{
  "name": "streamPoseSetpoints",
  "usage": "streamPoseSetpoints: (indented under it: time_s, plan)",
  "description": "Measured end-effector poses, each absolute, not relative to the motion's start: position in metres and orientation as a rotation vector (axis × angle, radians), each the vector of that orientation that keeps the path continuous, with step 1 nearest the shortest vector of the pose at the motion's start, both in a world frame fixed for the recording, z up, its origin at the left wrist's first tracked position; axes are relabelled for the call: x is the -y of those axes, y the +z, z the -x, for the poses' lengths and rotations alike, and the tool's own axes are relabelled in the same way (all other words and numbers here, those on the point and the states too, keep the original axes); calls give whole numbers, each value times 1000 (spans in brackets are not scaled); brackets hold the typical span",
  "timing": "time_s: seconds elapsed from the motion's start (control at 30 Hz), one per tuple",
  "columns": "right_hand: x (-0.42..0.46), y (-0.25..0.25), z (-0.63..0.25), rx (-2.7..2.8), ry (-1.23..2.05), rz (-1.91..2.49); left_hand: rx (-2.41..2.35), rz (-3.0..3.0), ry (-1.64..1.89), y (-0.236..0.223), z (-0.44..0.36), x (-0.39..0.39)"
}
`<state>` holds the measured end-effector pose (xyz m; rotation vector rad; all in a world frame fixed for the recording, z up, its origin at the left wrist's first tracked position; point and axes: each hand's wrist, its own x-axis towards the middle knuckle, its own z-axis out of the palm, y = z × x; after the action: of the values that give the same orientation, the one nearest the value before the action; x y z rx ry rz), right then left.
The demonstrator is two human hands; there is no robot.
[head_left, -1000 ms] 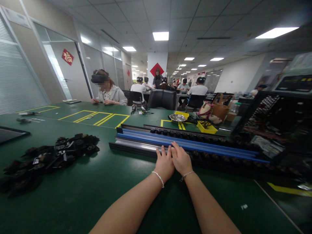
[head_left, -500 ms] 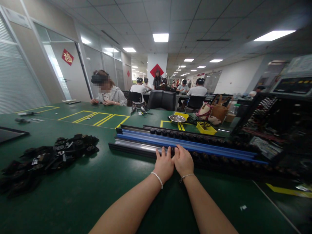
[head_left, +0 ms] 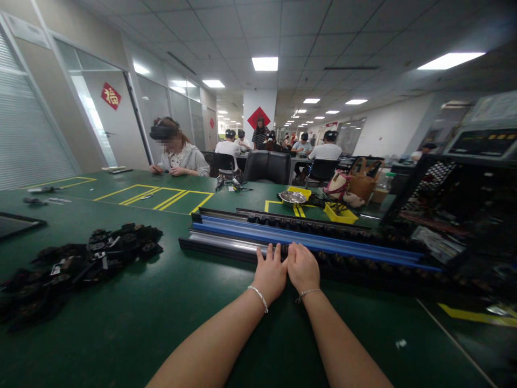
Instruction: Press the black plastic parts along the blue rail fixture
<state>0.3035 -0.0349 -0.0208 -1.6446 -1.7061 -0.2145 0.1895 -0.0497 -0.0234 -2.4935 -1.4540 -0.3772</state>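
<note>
My left hand [head_left: 269, 274] lies over the near metal-and-black rail [head_left: 224, 241], its fingers spread and touching the rail. Right beside it, my right hand [head_left: 304, 270] is closed over the same rail, fingers together and bent. Whatever sits under those fingertips is hidden. A row of small black parts [head_left: 363, 262] runs along the rail to the right of my hands. Just behind lies a long blue rail [head_left: 258, 230], and beyond that another row of black parts [head_left: 291, 222].
A pile of black parts [head_left: 100, 252] lies on the green table [head_left: 169, 312] at left. Farther back are a metal bowl [head_left: 293, 198] and a yellow tray [head_left: 340, 214]. A black open-sided case [head_left: 436, 210] stands at right. A co-worker [head_left: 180, 153] sits across the table.
The whole view has shifted very slightly. Both hands stay at the same place on the rail, with hardly any visible movement.
</note>
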Motion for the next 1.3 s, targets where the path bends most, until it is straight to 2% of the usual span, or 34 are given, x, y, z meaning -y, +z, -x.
streamPoseSetpoints:
  time_s: [1.3]
  plan:
    - [35,-23,-304,1736,-239,1679,1527,2482,-354,-17,-177,51]
